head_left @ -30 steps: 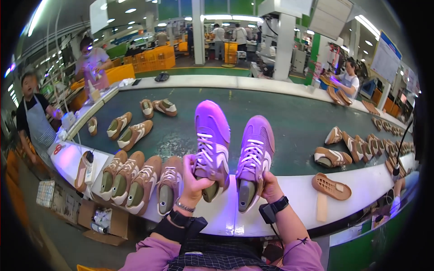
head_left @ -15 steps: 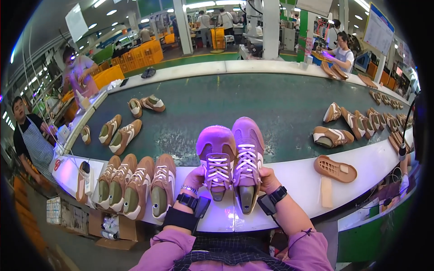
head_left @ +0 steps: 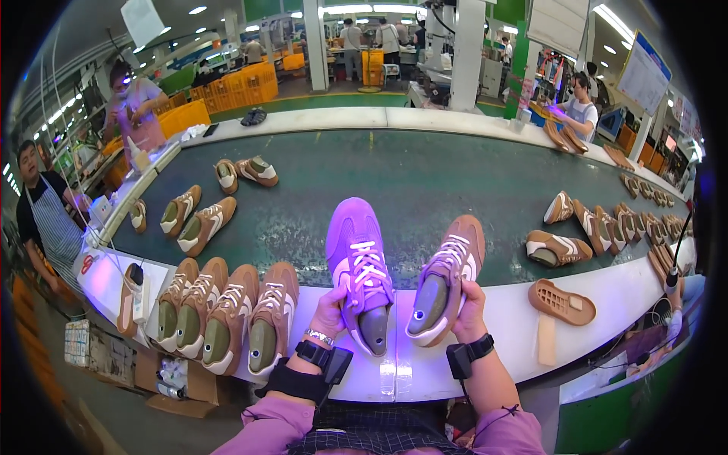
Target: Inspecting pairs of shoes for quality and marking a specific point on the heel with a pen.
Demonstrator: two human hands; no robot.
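Observation:
My left hand (head_left: 329, 312) is closed on the side of a sneaker (head_left: 355, 231) that purple light tints, its toe pointing away from me. In my right hand (head_left: 469, 309) is a brown sneaker (head_left: 459, 246) with white laces, gripped by its side near the heel and tilted to the right. A gap parts the two shoes. Both have a dark green shoe last inside, with the heel end toward me. The fingers under the shoes are partly hidden. Left of my left hand, several brown sneakers (head_left: 274, 303) stand side by side on the white table edge (head_left: 493, 334).
A loose tan sole (head_left: 562, 302) lies right of my right hand beside a pale strip (head_left: 546, 340). More sneakers rest on the green conveyor surface (head_left: 334, 167), left and right. A white block (head_left: 142, 299) stands at the left. Other people work around the far sides.
The two sneakers have moved apart. The right one has turned, its toe leaning right, and left the purple light; the left one now shows its top and laces more fully.

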